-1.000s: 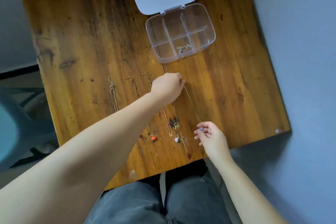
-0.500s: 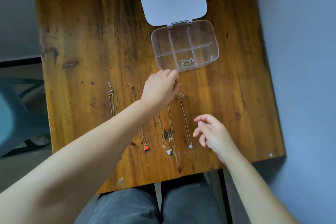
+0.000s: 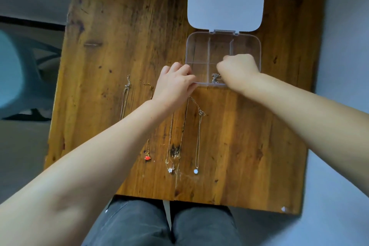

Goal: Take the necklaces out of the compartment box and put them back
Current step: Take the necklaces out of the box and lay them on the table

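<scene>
The clear compartment box (image 3: 190, 50) lies open on the wooden table (image 3: 249, 136), its white lid (image 3: 225, 2) folded back. My left hand (image 3: 173, 84) grips the box's near left corner. My right hand (image 3: 237, 70) reaches into the near compartments with its fingers curled down and the fingertips hidden. A bunched silver necklace (image 3: 215, 78) lies in the near middle compartment, right beside that hand. Several necklaces lie stretched out on the table below: a silver chain (image 3: 125, 96), one with a red pendant (image 3: 147, 158), one with a flower pendant (image 3: 170, 170), one with a round pale pendant (image 3: 196, 171).
The table's near edge sits just above my knees in grey trousers (image 3: 159, 223). A pale blue chair (image 3: 18, 78) stands off the table's left side. A grey wall or floor borders the table on the right.
My right hand left the round-pendant necklace lying on the table and moved up into the box. My left hand shifted from the chains to the box's near left corner.
</scene>
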A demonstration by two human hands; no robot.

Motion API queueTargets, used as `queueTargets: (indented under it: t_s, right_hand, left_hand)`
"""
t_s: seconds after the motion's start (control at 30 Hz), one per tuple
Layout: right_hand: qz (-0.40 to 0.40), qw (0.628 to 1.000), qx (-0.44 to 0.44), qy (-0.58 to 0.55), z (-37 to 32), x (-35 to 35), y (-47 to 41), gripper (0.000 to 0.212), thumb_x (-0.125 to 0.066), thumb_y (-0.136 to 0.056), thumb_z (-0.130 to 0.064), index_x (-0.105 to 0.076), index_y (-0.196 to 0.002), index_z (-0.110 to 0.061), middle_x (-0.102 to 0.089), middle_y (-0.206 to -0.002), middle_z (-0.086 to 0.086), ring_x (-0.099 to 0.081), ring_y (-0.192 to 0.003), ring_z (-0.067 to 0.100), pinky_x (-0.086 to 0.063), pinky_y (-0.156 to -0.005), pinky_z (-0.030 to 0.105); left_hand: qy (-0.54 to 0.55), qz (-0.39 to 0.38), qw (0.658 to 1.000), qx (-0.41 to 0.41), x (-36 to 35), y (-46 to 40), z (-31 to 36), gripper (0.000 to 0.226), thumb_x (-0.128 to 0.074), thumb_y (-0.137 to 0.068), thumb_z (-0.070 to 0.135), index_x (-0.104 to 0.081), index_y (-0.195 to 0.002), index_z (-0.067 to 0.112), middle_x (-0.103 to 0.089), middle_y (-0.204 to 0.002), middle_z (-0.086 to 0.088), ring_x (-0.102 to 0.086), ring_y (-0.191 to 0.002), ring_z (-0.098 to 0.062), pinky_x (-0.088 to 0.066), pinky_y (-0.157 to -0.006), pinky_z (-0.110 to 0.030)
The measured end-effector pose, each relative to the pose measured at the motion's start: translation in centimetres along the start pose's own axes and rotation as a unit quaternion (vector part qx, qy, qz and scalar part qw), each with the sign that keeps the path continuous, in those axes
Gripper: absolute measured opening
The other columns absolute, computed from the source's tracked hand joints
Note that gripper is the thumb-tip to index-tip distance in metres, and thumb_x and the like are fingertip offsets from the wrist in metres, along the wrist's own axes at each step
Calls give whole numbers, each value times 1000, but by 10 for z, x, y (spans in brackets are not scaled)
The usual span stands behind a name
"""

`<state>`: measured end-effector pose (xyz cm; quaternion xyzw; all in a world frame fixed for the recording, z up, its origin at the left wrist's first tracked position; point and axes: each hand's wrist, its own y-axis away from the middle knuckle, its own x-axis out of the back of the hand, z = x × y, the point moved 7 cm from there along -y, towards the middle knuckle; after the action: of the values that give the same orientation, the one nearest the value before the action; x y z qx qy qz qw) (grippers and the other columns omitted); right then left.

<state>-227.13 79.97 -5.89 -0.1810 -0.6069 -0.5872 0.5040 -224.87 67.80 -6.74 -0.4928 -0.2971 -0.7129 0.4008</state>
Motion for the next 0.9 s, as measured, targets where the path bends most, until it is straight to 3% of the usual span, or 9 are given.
queueTargets:
  t_s: [0.27,0.37,0.43,0.57,0.63,0.73,0.83,0.9]
  right_hand:
    - [-37,999,12,27,0,-2,-4,19,-56,-88,-1,-67,-103,-5,-51,-81,10,-50,-64,24,-43,-56,32]
    - [-49,998,5,50,-1,-2,-7,14,-55,-88,0,-67,-95,-5,-48,-64,5,-42,-51,19,-40,-55,29]
    - [-38,998,3,44,0,-1,-8,12,-55,-89,-2,-66,-92,-4,-45,-60,5,-44,-53,18,-40,-55,28]
    - [-3,993,-9,-121,15,1,0,7,-56,-89,-11,-62,-92,-10,-65,-87,11,-57,-72,23,-43,-58,29]
    - [12,960,-26,-277,29,10,13,7,-58,-88,-13,-58,-82,-15,-67,-86,9,-62,-68,16,-44,-57,21]
    - [41,875,-38,-481,45,30,46,14,-61,-89,-13,-56,-78,-19,-71,-75,3,-67,-56,5,-47,-48,12]
    - [86,804,-21,-588,50,49,83,6,-61,-90,-13,-64,-90,-17,-71,-78,1,-70,-65,10,-54,-54,16]
    - [134,777,-14,-615,53,55,107,9,-61,-91,-14,-66,-97,-16,-70,-81,-2,-70,-70,9,-54,-57,14]
  left_hand:
    - [-1,-3,1000,-12,2,-2,0,17,-60,-90,24,-71,-98,13,-65,-101,-9,-53,-101,-30,-41,-86,-44]
    - [-5,-5,1000,-15,2,-3,0,17,-60,-90,24,-71,-97,12,-65,-99,-9,-53,-100,-31,-40,-85,-44]
    - [-6,-5,1000,-13,1,-3,-1,17,-60,-90,23,-71,-97,11,-65,-100,-10,-53,-100,-31,-40,-85,-44]
    - [-11,-21,1000,-13,0,-4,0,21,-56,-92,26,-70,-101,13,-65,-103,-8,-51,-102,-29,-38,-87,-42]
    - [-31,-32,999,-12,2,-5,2,26,-53,-93,34,-68,-103,15,-65,-104,-6,-50,-102,-27,-36,-87,-42]
    - [-24,-2,1000,2,20,-9,13,36,-54,-89,42,-60,-114,17,-63,-115,-4,-49,-110,-28,-35,-89,-43]
    - [153,-2,987,-42,42,-19,47,47,-58,-88,33,-47,-131,18,-55,-133,-3,-45,-124,-23,-35,-98,-40]
    - [291,-73,951,-78,48,-23,78,34,-58,-90,25,-55,-122,14,-62,-118,-3,-53,-110,-19,-43,-92,-32]
